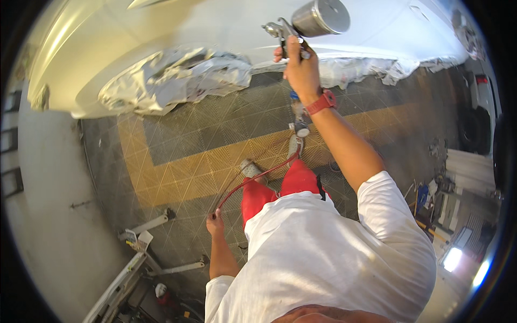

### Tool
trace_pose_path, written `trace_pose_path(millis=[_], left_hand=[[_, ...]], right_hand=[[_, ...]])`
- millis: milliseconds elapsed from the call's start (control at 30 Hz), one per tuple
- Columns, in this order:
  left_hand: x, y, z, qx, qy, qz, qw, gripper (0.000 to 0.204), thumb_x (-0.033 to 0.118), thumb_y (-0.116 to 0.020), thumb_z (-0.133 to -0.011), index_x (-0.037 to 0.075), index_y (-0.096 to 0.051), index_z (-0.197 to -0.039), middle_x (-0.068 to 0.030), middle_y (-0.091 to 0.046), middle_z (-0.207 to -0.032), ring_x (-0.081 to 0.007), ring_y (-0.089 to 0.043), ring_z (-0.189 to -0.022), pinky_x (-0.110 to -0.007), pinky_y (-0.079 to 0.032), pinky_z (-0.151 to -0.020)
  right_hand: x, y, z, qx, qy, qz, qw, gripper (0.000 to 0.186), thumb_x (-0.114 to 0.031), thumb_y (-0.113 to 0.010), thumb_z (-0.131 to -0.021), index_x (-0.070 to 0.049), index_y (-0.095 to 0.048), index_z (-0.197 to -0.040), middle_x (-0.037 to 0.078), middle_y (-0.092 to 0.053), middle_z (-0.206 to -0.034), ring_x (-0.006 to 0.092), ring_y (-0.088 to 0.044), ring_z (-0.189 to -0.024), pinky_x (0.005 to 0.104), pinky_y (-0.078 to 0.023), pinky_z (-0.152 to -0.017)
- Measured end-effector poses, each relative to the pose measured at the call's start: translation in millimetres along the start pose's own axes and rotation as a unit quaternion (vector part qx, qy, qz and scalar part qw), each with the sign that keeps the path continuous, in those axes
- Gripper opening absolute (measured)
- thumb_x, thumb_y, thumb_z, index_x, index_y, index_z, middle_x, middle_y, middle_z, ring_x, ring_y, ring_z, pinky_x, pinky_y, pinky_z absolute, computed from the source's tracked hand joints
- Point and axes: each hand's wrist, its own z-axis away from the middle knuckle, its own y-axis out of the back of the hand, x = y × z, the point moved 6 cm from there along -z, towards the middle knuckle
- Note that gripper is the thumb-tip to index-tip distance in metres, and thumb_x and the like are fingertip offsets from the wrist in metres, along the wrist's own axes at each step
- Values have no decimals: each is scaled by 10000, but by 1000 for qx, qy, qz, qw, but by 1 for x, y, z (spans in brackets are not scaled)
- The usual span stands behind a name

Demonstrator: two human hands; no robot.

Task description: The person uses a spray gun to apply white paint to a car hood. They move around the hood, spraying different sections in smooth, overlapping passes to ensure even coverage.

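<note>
My right hand point(301, 64) is wrapped round the grip of a spray gun point(283, 35), raised close to the pale body of a car point(204, 29). A metal paint cup point(321, 17) sits on the gun, tilted to the right. Below the wrist hangs a fitting with a round gauge point(301, 130), joined to a red air hose point(258, 175). The hose sags across in front of my legs to my left hand point(215, 222), which is closed on it low at my left side.
Crumpled masking sheet point(177, 81) covers the wheel area, with more plastic film point(366, 70) along the sill. A metal stand point(121, 285) with legs is at lower left. Tools and a bright lamp point(452, 259) are at right. Grey and yellow tiles point(215, 161) cover the floor.
</note>
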Motion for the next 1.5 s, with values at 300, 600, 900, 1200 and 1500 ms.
trace_pose_path(millis=[300,600,900,1200,1500], left_hand=[[-115,24,42,3,188,149,971,581,577,-663,-959,5,-661,-1063,-112,-625,-924,-226,-564,-785,-380,-488,-748],[-60,-13,44,-63,40,-25,997,588,561,-689,-933,-5,-726,-1087,-165,-717,-938,-280,-689,-860,-401,-527,-783],[132,-54,42,-72,-230,-120,963,485,496,-758,-875,16,-778,-943,-178,-754,-812,-369,-750,-804,-467,-566,-729],[285,-132,87,-142,-277,-163,936,450,501,-745,-873,55,-778,-924,-182,-743,-813,-393,-731,-788,-478,-560,-713],[324,-186,103,-164,-296,-141,930,504,529,-721,-892,28,-762,-928,-188,-729,-805,-422,-712,-787,-475,-547,-714]], right_hand=[[-17,-221,41,-102,86,-46,990,441,-418,-588,-1038,-21,-686,-1204,144,-706,-743,209,-686,-645,353,-522,-626],[19,-116,12,-134,-15,-14,991,490,-455,-555,-1059,19,-682,-1069,74,-730,-797,123,-688,-705,295,-559,-647],[76,172,-40,67,-13,15,998,497,-448,-482,-1088,-3,-685,-995,72,-735,-877,112,-690,-731,244,-455,-454],[104,396,-96,198,-16,86,976,616,-537,-387,-1090,0,-670,-981,109,-738,-894,188,-727,-776,271,-447,-455],[137,542,-158,362,-20,97,927,679,-529,-382,-1081,79,-667,-979,139,-741,-832,201,-705,-640,295,-474,-409]])
